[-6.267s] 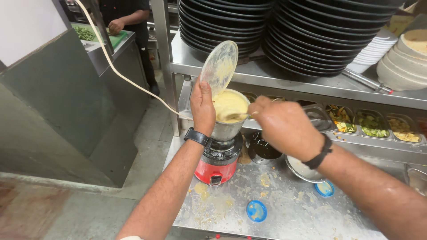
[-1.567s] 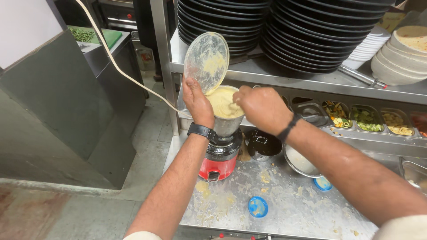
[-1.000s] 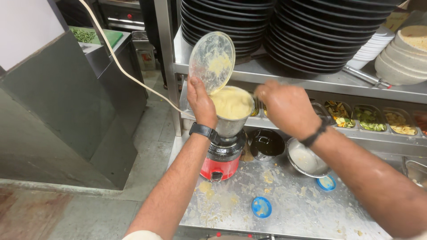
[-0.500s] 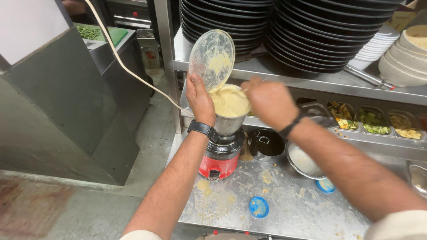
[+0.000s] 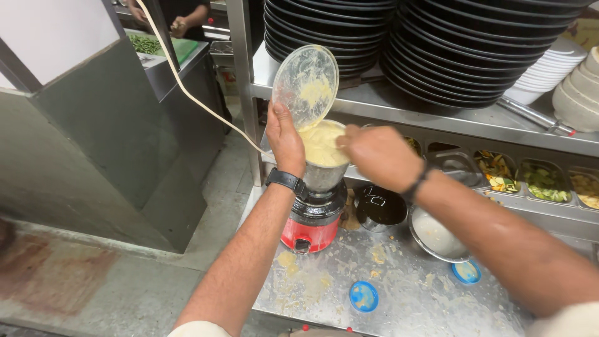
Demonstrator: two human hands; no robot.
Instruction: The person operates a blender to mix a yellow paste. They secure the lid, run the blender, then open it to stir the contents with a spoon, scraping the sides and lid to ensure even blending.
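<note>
With the left hand [image 5: 286, 138] gripping the smeared clear round lid [image 5: 306, 85] and steel blender jar [image 5: 322, 176] of pale yellow paste [image 5: 319, 142] on its red base [image 5: 312, 232] (jar standing on the spattered steel counter [image 5: 405, 293]), the closed right hand [image 5: 379, 156] should scrape gently, keeping the jar steady.

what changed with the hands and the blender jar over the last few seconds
The right hand kept working at the rim of the blender jar, shifting a little from side to side over the yellow paste. The left hand stayed on the jar, holding the clear lid tilted up. The red base stayed put.
</note>
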